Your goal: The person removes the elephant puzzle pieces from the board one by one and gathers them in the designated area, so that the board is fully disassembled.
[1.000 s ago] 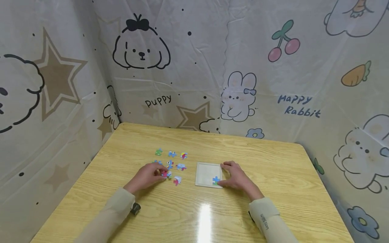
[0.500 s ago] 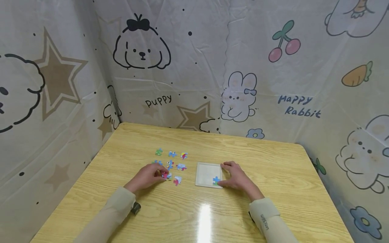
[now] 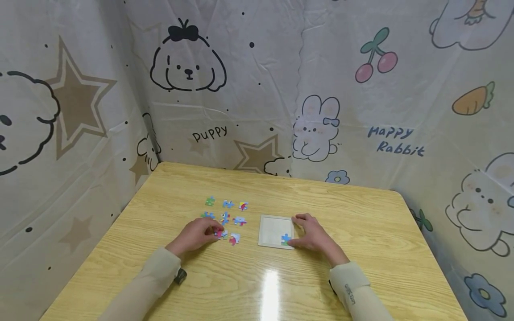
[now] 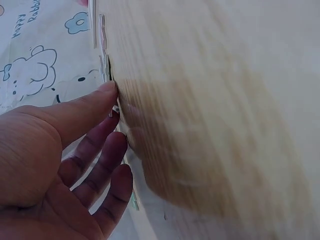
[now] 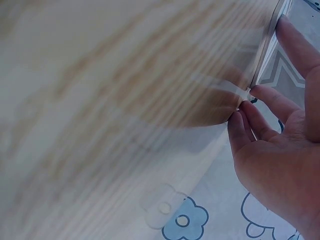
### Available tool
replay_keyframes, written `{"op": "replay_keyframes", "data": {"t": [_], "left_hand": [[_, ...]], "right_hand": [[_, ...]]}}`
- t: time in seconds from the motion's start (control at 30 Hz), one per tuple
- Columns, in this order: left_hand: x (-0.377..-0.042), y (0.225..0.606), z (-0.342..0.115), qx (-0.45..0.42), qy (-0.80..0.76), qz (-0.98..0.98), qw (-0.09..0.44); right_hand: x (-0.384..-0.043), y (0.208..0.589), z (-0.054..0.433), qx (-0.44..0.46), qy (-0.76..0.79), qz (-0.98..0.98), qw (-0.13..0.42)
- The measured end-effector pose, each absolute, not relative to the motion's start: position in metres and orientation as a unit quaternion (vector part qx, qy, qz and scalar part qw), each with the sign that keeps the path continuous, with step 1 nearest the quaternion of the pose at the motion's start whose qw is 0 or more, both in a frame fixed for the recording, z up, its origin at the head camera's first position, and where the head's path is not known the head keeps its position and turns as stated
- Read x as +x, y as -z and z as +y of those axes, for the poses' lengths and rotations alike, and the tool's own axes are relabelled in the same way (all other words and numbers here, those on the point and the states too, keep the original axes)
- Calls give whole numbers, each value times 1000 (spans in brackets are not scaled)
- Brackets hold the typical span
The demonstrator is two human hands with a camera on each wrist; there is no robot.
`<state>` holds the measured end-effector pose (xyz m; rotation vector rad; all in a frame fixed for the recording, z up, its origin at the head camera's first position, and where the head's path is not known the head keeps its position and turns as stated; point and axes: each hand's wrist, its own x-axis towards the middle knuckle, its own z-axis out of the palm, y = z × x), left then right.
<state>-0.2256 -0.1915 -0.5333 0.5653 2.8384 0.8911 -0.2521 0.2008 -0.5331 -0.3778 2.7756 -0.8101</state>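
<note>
In the head view my left hand (image 3: 194,236) pinches a pink and blue jigsaw puzzle piece (image 3: 220,234) at the tabletop, thumb against forefinger. The left wrist view shows this left hand (image 4: 75,150) low over the wood, its other fingers loosely bent. A square, pale puzzle tray (image 3: 270,232) lies to the right, with one blue and green piece (image 3: 285,239) in its near right corner. My right hand (image 3: 315,236) rests on the tray's right side, thumb and forefinger spread along the edge. The right wrist view shows the right hand (image 5: 280,125) touching that edge.
Several other loose pieces lie in rough rows beyond and beside my left hand, including a green one (image 3: 210,201), a yellow and red one (image 3: 243,205) and a pink and white one (image 3: 234,239). The wooden table (image 3: 225,285) meets printed cloth walls (image 3: 257,89).
My left hand has shifted slightly down, and the pinched piece now looks flatter and lower against the table. The right hand and the tray stay in place.
</note>
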Motion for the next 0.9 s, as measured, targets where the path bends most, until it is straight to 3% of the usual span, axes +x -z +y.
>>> {"op": "replay_keyframes", "data": {"t": [0.9], "left_hand": [[-222,533,-195,204,-297,931,52]], "right_hand": [[-251,535,202,-135,275,946,105]]}}
